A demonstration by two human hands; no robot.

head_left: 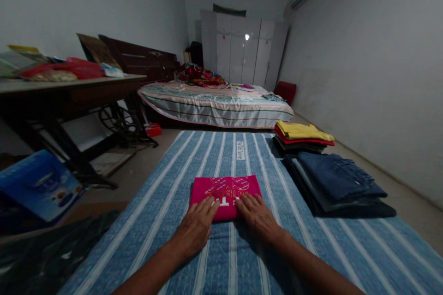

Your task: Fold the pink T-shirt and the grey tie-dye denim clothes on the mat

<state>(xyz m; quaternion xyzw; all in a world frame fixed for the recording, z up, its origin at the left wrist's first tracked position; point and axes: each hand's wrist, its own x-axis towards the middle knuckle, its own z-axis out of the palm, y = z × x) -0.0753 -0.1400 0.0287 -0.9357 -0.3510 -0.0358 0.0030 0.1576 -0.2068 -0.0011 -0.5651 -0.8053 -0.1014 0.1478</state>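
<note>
A pink shirt [226,185], folded into a neat rectangle with a glittery print and white letters, lies on the blue striped cloth [166,221] in front of me. My left hand [198,219] rests flat on its near left part, fingers stretched out. On the near right part lies my right hand [258,214], also flat with extended fingers. Neither hand grips the shirt. Part of the print is hidden under my fingers.
To the right sit a stack of folded jeans [332,179] and, behind it, a pile topped by a yellow garment [304,131]. A bed [214,108] stands beyond. At left are a sewing machine table [104,82] and a blue box [39,189].
</note>
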